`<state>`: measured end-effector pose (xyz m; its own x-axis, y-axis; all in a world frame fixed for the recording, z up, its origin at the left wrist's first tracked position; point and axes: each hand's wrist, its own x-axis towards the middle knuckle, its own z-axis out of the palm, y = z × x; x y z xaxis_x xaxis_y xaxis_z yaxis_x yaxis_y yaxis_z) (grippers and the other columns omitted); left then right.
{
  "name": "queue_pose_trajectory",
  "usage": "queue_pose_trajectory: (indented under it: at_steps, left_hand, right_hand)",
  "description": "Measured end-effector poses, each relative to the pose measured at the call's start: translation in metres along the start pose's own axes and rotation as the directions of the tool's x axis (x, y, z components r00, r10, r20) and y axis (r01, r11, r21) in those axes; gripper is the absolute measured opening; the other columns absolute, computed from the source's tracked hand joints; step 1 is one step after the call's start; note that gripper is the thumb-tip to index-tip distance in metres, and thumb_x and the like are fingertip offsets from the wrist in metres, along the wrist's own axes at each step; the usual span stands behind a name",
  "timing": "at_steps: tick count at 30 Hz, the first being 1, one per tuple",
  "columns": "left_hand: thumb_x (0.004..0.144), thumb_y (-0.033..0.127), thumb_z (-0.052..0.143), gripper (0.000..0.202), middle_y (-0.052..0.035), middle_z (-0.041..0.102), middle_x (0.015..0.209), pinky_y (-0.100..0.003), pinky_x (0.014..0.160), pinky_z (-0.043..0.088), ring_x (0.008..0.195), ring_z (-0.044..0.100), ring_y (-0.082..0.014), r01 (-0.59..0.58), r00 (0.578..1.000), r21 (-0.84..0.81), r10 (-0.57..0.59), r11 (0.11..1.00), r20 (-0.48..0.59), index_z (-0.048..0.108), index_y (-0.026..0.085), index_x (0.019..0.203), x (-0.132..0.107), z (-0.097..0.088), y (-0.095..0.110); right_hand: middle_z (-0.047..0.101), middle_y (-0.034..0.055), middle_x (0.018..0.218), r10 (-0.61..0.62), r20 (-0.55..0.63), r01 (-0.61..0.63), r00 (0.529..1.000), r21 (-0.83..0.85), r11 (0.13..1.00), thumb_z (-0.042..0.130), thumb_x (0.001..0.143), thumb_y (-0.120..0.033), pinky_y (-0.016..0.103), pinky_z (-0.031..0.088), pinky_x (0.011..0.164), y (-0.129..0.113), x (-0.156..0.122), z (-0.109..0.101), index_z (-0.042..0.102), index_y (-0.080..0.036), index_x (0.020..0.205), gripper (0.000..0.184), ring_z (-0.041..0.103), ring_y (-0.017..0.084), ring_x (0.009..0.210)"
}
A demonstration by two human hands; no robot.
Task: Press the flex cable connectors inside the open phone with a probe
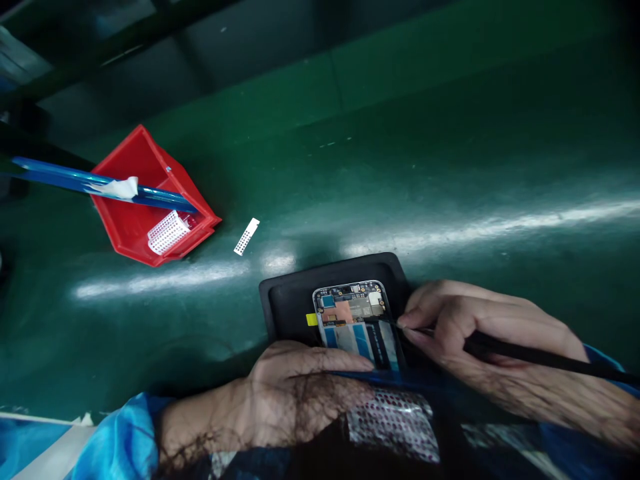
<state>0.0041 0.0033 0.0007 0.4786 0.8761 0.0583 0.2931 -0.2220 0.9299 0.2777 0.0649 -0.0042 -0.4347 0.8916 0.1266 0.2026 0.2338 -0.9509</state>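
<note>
A: Where does the opened phone [356,327] lie?
B: In the black tray [330,269] on the green bench [450,167], nearer the tray's right edge than its left. The phone's far end, with the exposed circuit board [363,307], lies just inside the tray's far edge; a yellow tab [311,320] projects from its left side.
A: And the right hand [500,317]?
B: Thumb and fingers are closed on a slim black tool [525,351], its front end directed at the phone's right side. Whether the tip touches is too dark to tell.
A: The left hand [305,393]?
B: It extends across the tray's near left part, thumb over the phone's near portion. Whether it grips anything cannot be told. A silvery perforated sheet [393,423] appears beside its fingertips, toward the bench's near edge.
A: What lies beyond the tray's far left corner?
B: First, a white dotted strip [247,237], flat on the bench. Farther left stands a red bin [186,183], containing white dotted material [169,233]; a blue tube [165,197] slants into it across its left side.
</note>
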Motion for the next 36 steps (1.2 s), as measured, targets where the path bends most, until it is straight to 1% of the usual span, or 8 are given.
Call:
queue_pose_trajectory:
  at_steps: [2,6,10,15,19,22,27,36]
  left_hand:
    - [0.104,0.024,0.074,0.014,-0.0043,0.091,0.113,-0.012,0.098,0.067,0.093,0.089,-0.0134,-0.063,0.998,0.052,0.063,0.997,-0.01,0.084,0.017,0.112,0.004,0.0,0.001]
    - [0.108,0.024,0.069,0.02,-0.0048,0.092,0.11,-0.011,0.097,0.066,0.09,0.088,-0.0112,-0.148,0.988,0.107,0.152,0.983,-0.024,0.084,0.015,0.099,0.011,-0.001,0.004]
    - [0.107,0.024,0.069,0.019,-0.0042,0.092,0.109,-0.008,0.097,0.065,0.089,0.088,-0.0094,-0.132,0.99,0.106,0.136,0.986,-0.036,0.084,0.014,0.099,0.011,0.0,0.005]
    - [0.107,0.024,0.07,0.017,-0.0036,0.092,0.104,-0.005,0.095,0.064,0.086,0.088,-0.0084,-0.116,0.992,0.027,0.117,0.993,-0.044,0.082,0.013,0.101,0.007,0.002,0.002]
    - [0.105,0.025,0.073,0.014,-0.0039,0.092,0.111,-0.008,0.093,0.067,0.086,0.088,-0.0107,-0.114,0.993,0.064,0.115,0.991,-0.016,0.083,0.016,0.104,0.002,0.003,-0.003]
    - [0.105,0.025,0.073,0.015,-0.004,0.091,0.115,-0.011,0.093,0.068,0.088,0.089,-0.0122,-0.114,0.993,0.08,0.115,0.99,-0.013,0.084,0.017,0.109,0.001,0.003,-0.002]
    - [0.107,0.025,0.07,0.013,-0.0004,0.092,0.105,-0.005,0.092,0.065,0.088,0.088,-0.009,-0.068,0.998,-0.055,0.067,0.996,-0.012,0.08,0.017,0.107,0.006,0.002,0.004]
    - [0.106,0.025,0.073,0.012,0.0004,0.092,0.112,-0.004,0.096,0.063,0.091,0.088,-0.009,-0.081,0.996,0.009,0.082,0.997,-0.021,0.082,0.019,0.108,-0.001,0.005,-0.004]
  right_hand:
    - [0.075,-0.0038,0.076,0.025,0.019,-0.025,1.0,0.008,1.0,0.073,0.094,-0.013,0.018,0.061,0.059,-0.001,0.004,-0.003,0.059,-0.028,0.071,0.031,0.076,0.013,0.066]
    - [0.074,-0.0044,0.069,0.06,0.026,-0.062,0.998,0.042,0.997,0.071,0.092,-0.013,0.014,0.06,0.059,-0.007,0.011,-0.006,0.059,-0.027,0.066,0.032,0.076,0.012,0.064]
    - [0.074,-0.0046,0.068,0.061,0.04,-0.063,0.997,0.049,0.997,0.07,0.091,-0.015,0.014,0.059,0.057,-0.008,0.012,-0.006,0.059,-0.027,0.065,0.031,0.076,0.012,0.062]
    - [0.076,-0.0043,0.077,0.078,0.016,-0.078,0.997,0.071,0.994,0.075,0.092,-0.017,0.018,0.061,0.059,0.0,0.007,-0.006,0.058,-0.027,0.065,0.033,0.076,0.013,0.066]
    - [0.074,-0.0052,0.072,0.081,-0.052,-0.077,0.995,0.08,0.994,0.077,0.089,-0.016,0.018,0.061,0.058,-0.001,0.007,-0.007,0.058,-0.026,0.062,0.034,0.075,0.013,0.065]
    - [0.075,-0.0051,0.077,0.043,0.014,-0.043,0.999,0.025,0.999,0.075,0.092,-0.015,0.016,0.061,0.059,-0.004,0.007,-0.009,0.06,-0.027,0.067,0.031,0.076,0.011,0.066]
    - [0.075,-0.0022,0.086,-0.045,0.112,0.045,0.993,-0.004,0.999,0.07,0.097,-0.014,0.018,0.062,0.061,0.001,0.002,-0.01,0.062,-0.029,0.078,0.025,0.078,0.012,0.071]
    - [0.072,-0.0023,0.088,-0.097,0.101,0.1,0.99,-0.021,0.995,0.068,0.1,-0.014,0.016,0.062,0.065,0.008,-0.002,-0.007,0.06,-0.029,0.082,0.025,0.076,0.01,0.074]
